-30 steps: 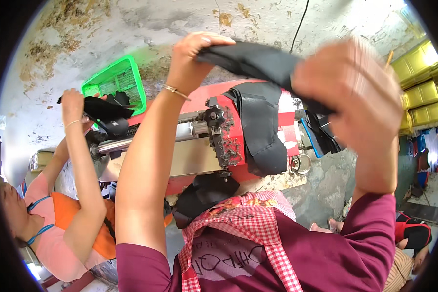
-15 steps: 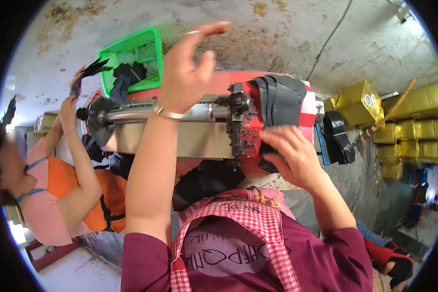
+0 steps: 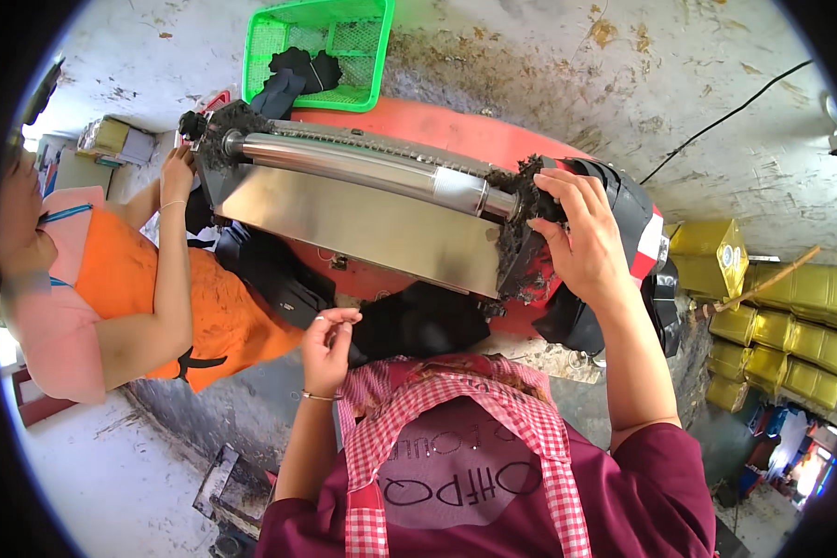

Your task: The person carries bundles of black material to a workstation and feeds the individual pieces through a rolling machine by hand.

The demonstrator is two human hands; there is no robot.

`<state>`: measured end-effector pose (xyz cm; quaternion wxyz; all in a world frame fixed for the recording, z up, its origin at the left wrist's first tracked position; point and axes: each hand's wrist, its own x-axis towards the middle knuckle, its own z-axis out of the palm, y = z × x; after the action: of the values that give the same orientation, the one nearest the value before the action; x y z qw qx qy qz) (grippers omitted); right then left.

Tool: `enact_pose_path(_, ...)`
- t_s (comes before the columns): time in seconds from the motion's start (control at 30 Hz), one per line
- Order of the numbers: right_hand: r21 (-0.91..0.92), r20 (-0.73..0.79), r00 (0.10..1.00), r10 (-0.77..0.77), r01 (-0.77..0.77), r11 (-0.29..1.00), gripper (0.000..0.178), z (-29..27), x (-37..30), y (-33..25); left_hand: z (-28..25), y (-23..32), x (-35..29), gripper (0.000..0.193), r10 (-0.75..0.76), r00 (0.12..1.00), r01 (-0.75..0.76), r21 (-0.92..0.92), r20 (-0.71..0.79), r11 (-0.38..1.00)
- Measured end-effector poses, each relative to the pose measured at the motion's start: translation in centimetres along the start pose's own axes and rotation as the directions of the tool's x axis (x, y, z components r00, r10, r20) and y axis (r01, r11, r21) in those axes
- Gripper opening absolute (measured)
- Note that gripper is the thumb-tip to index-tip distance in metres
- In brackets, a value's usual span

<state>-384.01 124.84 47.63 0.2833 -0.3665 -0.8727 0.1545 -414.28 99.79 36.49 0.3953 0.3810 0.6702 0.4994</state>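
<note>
A red machine with a long shiny metal roller (image 3: 363, 172) and a flat pale metal plate (image 3: 363, 228) lies in front of me. My right hand (image 3: 586, 232) is at the roller's right end, its thumb and fingers curled around a black end block (image 3: 521, 214) caked with dark scraps. Past that hand, black sheets (image 3: 623, 200) hang over the machine's right side. My left hand (image 3: 328, 349) is near my apron, fingers curled in a pinch; whatever may be between them is too small to make out. Beside it lies black sheet material (image 3: 418, 325).
A co-worker in an orange apron (image 3: 223, 316) stands at the left, one hand (image 3: 177, 177) by the machine's left end. A green basket (image 3: 378, 65) with black pieces stands behind. Gold tins (image 3: 707, 256) and a wooden stick (image 3: 772, 279) are at the right.
My left hand has come back from above the roller to near my apron. My right hand has moved from the black sheets up to the end block. The co-worker's raised hands have lowered.
</note>
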Motion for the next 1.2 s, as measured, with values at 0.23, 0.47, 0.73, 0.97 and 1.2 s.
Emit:
enact_pose_path(0.23,-0.082,-0.152,0.979,0.138,-0.151,0.985,0.05,1.6,-0.4,-0.7,4.8,-6.0,0.6,0.08,0.04,0.906,-0.365,0.728,0.421,0.58)
enact_pose_path(0.47,-0.256,-0.315,0.947,0.058,-0.144,0.956,0.078,2.9,0.5,-3.3,5.9,-12.8,0.4,0.102,-0.048,0.832,-0.512,0.798,0.553,0.318)
enact_pose_path(0.73,-0.13,-0.09,0.992,-0.088,0.076,0.989,0.075,19.6,11.6,-8.6,6.2,-17.2,1.3,0.098,-0.023,0.807,-0.531,0.742,0.59,0.41)
enact_pose_path(0.97,-0.27,-0.113,0.984,0.138,-0.164,0.949,0.067,21.8,10.7,-7.4,6.4,-16.0,1.4,0.051,-0.027,0.814,-0.49,0.712,0.58,0.503)
enact_pose_path(1.2,-0.3,-0.16,0.966,0.205,-0.246,0.922,0.064,20.9,9.3,-6.8,6.0,-15.3,1.2,0.055,-0.177,0.771,-0.455,0.723,0.612,0.519)
